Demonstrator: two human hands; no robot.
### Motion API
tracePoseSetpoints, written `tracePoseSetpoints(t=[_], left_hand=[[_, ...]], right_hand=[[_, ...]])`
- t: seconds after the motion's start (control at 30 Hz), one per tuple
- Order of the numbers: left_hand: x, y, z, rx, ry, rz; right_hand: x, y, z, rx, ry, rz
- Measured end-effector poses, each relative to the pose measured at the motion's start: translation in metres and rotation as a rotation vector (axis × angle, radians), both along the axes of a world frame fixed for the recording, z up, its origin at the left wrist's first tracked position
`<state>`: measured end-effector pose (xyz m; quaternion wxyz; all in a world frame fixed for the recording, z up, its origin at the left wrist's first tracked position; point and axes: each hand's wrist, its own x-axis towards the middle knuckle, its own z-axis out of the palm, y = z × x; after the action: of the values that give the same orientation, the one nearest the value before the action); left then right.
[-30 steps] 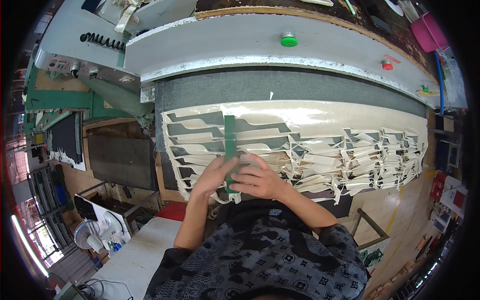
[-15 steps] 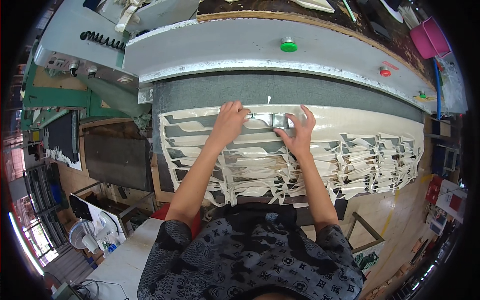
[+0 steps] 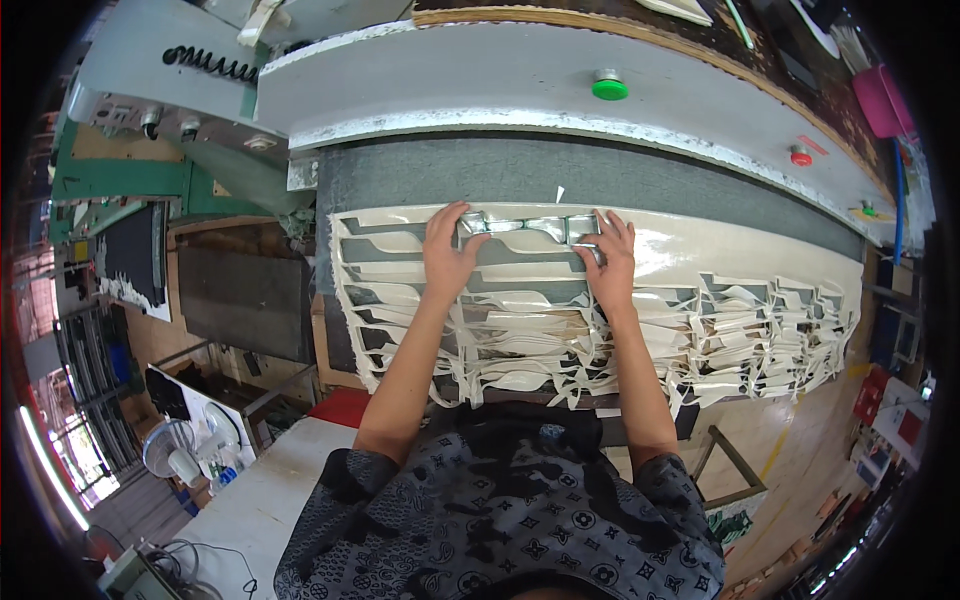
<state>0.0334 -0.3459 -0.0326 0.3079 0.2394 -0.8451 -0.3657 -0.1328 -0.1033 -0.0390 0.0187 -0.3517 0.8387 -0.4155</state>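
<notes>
Cut cream glossy sheet [image 3: 700, 250] is spread on grey felt-covered surface [image 3: 640, 180]. Long cut strip piece [image 3: 525, 228] at sheet's far edge is pressed flat under left hand [image 3: 447, 250] and right hand [image 3: 608, 258]; fingers spread, nothing clasped. Step judged: piece being freed from waste. Next, lifting without tearing is called for.

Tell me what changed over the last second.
Both hands left the near edge of the cream sheet and reached to its far edge. The left hand and right hand now press the ends of a metal cutting die. The green strip they held is gone. The sheet stayed put.
</notes>
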Motion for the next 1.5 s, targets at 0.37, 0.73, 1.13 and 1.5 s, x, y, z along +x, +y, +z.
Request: tracePoseSetpoints(t=[0.37,0.73,1.13,1.5], left_hand=[[0.007,0.008,-0.001,-0.057,-0.062,0.125],[0.01,0.008,-0.006,-0.012,-0.041,0.147],[0.012,0.007,-0.01,0.014,-0.033,0.158],[0.014,0.008,-0.011,0.07,-0.019,0.172]], right_hand=[[0.0,0.002,-0.002,0.019,0.071,0.046],[0.001,0.004,-0.001,-0.022,-0.126,0.043],[-0.003,0.008,0.001,-0.038,-0.081,0.112],[0.0,0.005,-0.006,0.022,0.031,0.092]])
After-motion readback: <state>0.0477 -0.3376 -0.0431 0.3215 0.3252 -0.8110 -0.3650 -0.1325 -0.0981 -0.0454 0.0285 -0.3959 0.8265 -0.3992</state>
